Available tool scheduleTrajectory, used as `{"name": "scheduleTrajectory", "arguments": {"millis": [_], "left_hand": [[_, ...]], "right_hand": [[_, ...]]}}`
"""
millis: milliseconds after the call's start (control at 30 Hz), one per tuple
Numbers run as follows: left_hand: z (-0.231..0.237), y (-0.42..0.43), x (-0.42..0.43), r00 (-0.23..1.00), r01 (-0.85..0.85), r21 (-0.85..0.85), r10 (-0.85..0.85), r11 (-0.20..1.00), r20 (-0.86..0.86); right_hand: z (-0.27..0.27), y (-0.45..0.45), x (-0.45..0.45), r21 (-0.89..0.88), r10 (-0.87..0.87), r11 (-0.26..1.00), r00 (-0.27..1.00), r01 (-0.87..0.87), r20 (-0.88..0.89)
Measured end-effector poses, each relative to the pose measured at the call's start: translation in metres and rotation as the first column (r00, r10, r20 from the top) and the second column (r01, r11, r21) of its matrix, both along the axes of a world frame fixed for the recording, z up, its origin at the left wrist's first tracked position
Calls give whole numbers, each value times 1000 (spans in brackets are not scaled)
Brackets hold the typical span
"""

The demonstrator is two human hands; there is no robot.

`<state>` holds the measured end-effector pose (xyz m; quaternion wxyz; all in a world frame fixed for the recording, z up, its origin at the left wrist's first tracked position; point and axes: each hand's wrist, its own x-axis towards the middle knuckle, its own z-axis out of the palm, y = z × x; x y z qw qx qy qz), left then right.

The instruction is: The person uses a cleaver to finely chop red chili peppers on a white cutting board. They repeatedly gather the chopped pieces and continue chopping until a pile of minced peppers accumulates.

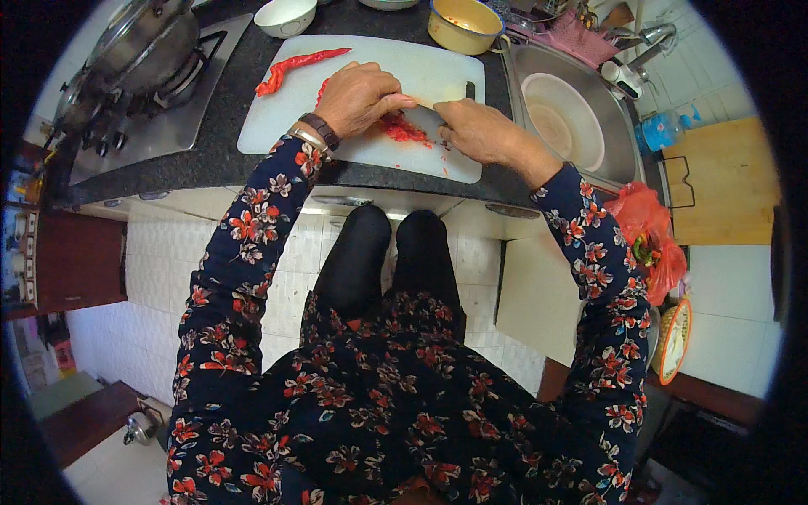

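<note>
On the white plastic cutting board lies a whole red chili pepper, towards the upper left. My left hand is curled over the board with its thumb reaching to the right; part of another red pepper shows at its far edge. My right hand is closed at the right end of a kitchen knife, whose handle is hidden in my fingers. The left thumb is at the knife's upper edge. Beneath the blade and beside it lie chopped red chili bits, with a few scattered nearer me.
A gas stove with a metal pot stands left. Behind the board are a white bowl and a yellow enamel pot. The sink at right holds a white basin. A red plastic bag hangs at right.
</note>
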<state>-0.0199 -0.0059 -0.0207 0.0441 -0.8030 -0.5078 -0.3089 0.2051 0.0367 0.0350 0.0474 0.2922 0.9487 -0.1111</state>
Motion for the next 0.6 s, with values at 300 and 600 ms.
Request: {"name": "scheduleTrajectory", "arguments": {"millis": [300, 600], "left_hand": [[-5, -13, -13, 997, 11, -8, -10, 1000, 74], [3, -13, -5, 998, 46, -4, -46, 999, -43]], "right_hand": [[17, -26, -20, 69, -12, 998, 992, 4, 127], [-5, -35, -7, 39, -88, 995, 996, 88, 8]]}}
